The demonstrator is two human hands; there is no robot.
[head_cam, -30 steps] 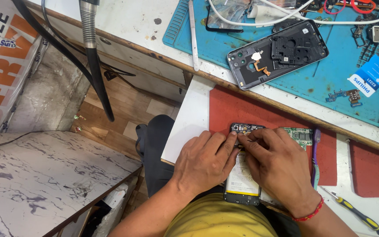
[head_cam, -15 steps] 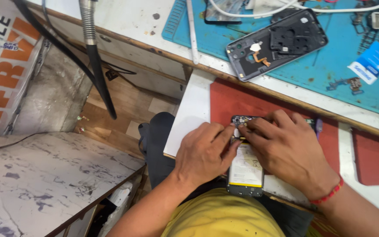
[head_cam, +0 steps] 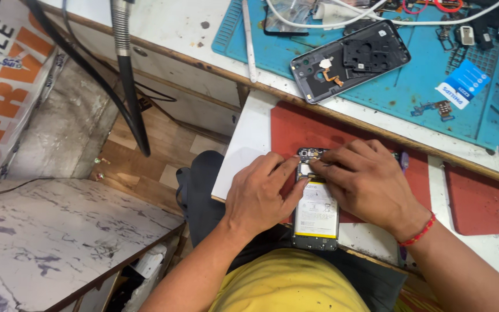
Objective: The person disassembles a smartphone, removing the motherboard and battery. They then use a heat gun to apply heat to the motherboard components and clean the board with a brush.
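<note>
An opened phone [head_cam: 316, 215] with its white battery showing lies on a red mat [head_cam: 295, 124] on a white pull-out shelf [head_cam: 248, 147]. My left hand [head_cam: 258, 193] grips the phone's left edge, thumb near its top. My right hand [head_cam: 371, 185] rests over the phone's right side. Its fingertips are bunched on the circuit board at the top end, and whether they pinch something there is too small to tell.
On the blue work mat [head_cam: 428, 86] above lie a grey phone back cover [head_cam: 350, 62], small parts, white cables [head_cam: 330, 17] and a blue card [head_cam: 463, 84]. A black hose [head_cam: 128, 86] hangs at the left over a marbled surface [head_cam: 59, 242]. A second red mat [head_cam: 477, 202] lies at the right.
Both hands stay on the phone. The right fingertips have shifted slightly along its top end, and the view has drifted a little.
</note>
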